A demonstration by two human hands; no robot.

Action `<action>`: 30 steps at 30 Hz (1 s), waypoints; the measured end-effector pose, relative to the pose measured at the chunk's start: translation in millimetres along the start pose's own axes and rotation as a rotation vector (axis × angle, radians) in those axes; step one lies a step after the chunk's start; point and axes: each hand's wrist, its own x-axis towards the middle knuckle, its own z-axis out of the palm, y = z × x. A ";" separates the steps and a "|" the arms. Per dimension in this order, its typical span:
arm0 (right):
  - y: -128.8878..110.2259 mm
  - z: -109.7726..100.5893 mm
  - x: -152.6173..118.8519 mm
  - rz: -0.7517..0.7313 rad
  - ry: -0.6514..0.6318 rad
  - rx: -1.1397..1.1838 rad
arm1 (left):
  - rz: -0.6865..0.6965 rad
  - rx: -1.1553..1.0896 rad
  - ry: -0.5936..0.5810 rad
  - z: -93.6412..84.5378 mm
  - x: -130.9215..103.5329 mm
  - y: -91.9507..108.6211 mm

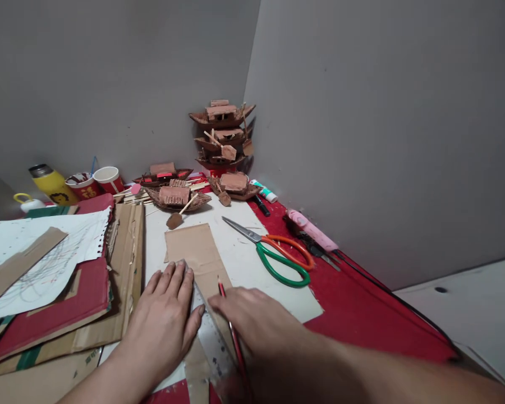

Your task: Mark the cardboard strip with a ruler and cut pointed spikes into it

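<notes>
My left hand (164, 314) lies with its fingers stretched out flat, pressing down a metal ruler (214, 343). Beneath the ruler is a strip of brown cardboard (204, 247), set lengthwise away from me. My right hand (263, 320) is closed around a red and black pencil (235, 336), just right of the ruler. The pencil's sharpened point faces away from me, and some of the right fingers are hidden behind the hand. Scissors (263, 241) with one orange and one green handle lie spread beyond my right hand, on white paper (252, 269).
Several small brown model boats (179, 196) stand at the back, some stacked in the corner (221, 115). Cardboard sheets (126, 269) and scribbled paper (79, 235) are piled left. Paper cups (109, 178) and a yellow bottle (53, 182) stand behind. A pink tool (311, 229) with a cable lies right.
</notes>
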 end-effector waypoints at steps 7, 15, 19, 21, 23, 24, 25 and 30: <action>0.5 11.5 -18.9 0.022 -0.004 -0.122 | -0.090 -0.003 -0.074 1.6 1.5 -3.2; 52.3 -27.4 3.5 0.055 0.024 -0.218 | -0.174 -0.004 -0.114 -1.1 -1.0 -2.5; 63.7 -31.9 19.2 0.037 0.007 -0.263 | -0.173 0.005 -0.100 -0.1 -1.0 -2.1; 68.3 -34.9 28.4 0.028 0.011 -0.269 | -0.165 -0.002 -0.078 2.9 -1.2 -3.2; 73.8 -37.3 37.6 0.026 0.025 -0.252 | -0.160 -0.013 -0.067 7.0 -1.6 -4.6; 76.8 -37.8 41.6 0.028 0.037 -0.240 | -0.158 -0.017 -0.065 9.1 -1.8 -5.2; 79.7 -37.6 45.0 0.026 0.047 -0.228 | -0.156 -0.020 -0.064 11.0 -1.9 -5.7; 90.1 -30.6 50.7 -0.007 0.102 -0.215 | -0.143 -0.006 0.007 15.9 -2.6 -4.6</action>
